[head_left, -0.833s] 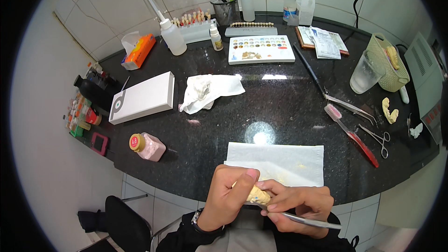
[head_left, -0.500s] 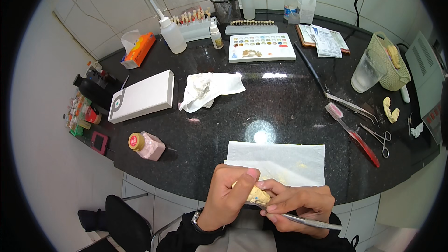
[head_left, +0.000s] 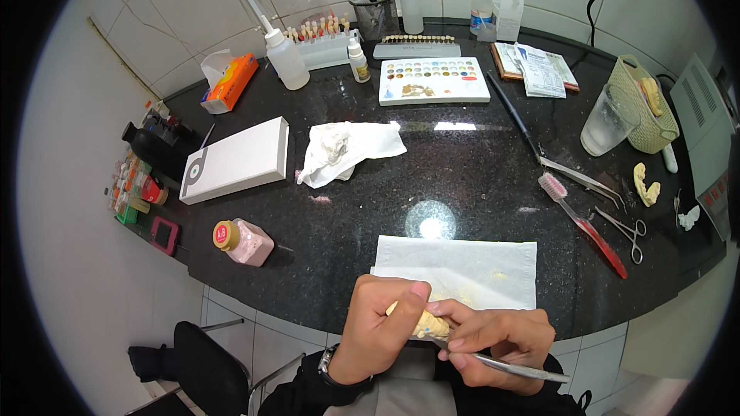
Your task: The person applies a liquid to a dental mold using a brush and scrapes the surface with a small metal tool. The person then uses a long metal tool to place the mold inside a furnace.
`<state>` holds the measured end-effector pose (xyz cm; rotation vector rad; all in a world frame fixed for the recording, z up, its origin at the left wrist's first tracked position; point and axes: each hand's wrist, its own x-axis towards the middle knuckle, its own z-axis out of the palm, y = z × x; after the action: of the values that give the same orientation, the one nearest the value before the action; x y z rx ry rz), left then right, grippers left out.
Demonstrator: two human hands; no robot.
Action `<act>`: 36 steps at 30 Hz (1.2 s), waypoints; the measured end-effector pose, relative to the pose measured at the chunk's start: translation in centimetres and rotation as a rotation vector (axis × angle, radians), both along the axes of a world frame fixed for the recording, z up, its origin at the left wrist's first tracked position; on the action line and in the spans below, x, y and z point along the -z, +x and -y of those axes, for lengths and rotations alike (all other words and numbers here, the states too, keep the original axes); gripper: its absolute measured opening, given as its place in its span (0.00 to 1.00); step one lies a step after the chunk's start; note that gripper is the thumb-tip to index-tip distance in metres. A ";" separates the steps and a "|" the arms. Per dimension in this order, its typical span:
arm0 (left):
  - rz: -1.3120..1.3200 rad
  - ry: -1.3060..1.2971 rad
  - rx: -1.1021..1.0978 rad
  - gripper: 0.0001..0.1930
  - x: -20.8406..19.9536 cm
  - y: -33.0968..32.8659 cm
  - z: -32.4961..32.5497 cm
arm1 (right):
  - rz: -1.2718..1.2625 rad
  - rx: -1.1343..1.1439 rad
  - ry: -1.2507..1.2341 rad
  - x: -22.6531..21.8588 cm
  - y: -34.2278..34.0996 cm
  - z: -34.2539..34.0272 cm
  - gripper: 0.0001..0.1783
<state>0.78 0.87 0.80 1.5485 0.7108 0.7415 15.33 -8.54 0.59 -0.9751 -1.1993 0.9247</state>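
Observation:
My left hand [head_left: 383,329] is wrapped round a pale yellow dental cast [head_left: 432,327], its thumb lying along the top. Small blue marks show on the cast's teeth. A slim metal carving tool [head_left: 518,368] is pinched in my right hand [head_left: 501,343], its handle slanting out to the lower right. The tool's tip reaches the near side of the cast, where fingers partly hide it; I cannot tell exactly where it touches. Both hands are at the table's near edge, by a white paper sheet [head_left: 493,266] dusted with yellow crumbs.
Right of the sheet lie a red-handled brush [head_left: 590,235], tweezers [head_left: 582,176], a hemostat [head_left: 626,233] and another cast piece [head_left: 646,185]. To the left stand a pink powder bottle [head_left: 248,244] and a white box [head_left: 237,162]. A crumpled tissue [head_left: 351,150] and a colour palette [head_left: 434,81] lie farther back.
The right hand and the carving tool have shifted slightly to the right and down. The left hand keeps its hold on the cast, which has turned or lowered a little.

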 end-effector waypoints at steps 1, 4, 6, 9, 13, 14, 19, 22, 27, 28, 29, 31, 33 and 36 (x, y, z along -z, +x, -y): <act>0.000 0.004 -0.001 0.21 0.0 0.0 0.0 | 0.005 -0.007 0.010 0.0 0.0 -0.1 0.07; 0.028 0.032 0.030 0.20 0.5 -0.2 -0.2 | 0.003 -0.024 -0.003 -0.2 0.1 -0.1 0.06; 0.017 0.044 0.003 0.20 -0.1 0.2 0.0 | -0.014 -0.034 -0.062 -1.0 0.2 0.2 0.07; 0.008 0.048 0.004 0.21 -0.5 0.4 0.0 | 0.003 0.019 -0.037 -0.9 0.3 0.3 0.06; 0.016 0.056 -0.010 0.23 -0.3 0.5 0.0 | 0.061 0.005 -0.069 -1.3 0.5 0.1 0.06; 0.010 0.066 0.016 0.21 -0.2 0.3 -0.1 | 0.066 -0.004 -0.060 -1.4 0.5 0.0 0.06; 0.010 0.082 0.059 0.19 0.0 -0.2 -0.4 | 0.110 -0.088 0.013 -1.2 1.1 -0.3 0.09; 0.028 0.077 0.066 0.19 0.1 -0.1 -0.5 | 0.079 -0.065 -0.029 -1.4 1.0 -0.2 0.08; 0.026 0.064 0.071 0.18 0.0 -0.2 -0.5 | 0.011 -0.032 -0.056 -1.1 0.7 0.0 0.07; 0.023 0.067 0.071 0.18 0.0 -0.2 -0.5 | 0.036 -0.026 -0.057 -1.1 0.7 0.0 0.07; 0.021 0.063 0.066 0.18 0.0 -0.1 -0.5 | 0.061 -0.019 -0.058 -1.1 0.7 0.0 0.07; 0.016 0.054 0.056 0.18 0.1 -0.1 -0.4 | 0.100 -0.035 -0.048 -1.3 0.8 -0.1 0.07; 0.006 0.059 0.062 0.18 0.1 0.0 -0.5 | 0.124 -0.078 -0.024 -1.6 1.0 -0.3 0.08; 0.001 0.061 0.050 0.17 -0.3 -0.2 -0.2 | 0.126 -0.104 -0.031 -2.0 1.0 -0.5 0.08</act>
<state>0.59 1.11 1.08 1.6159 0.6521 0.7327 16.38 -8.07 2.57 -1.0158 -1.3555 0.9774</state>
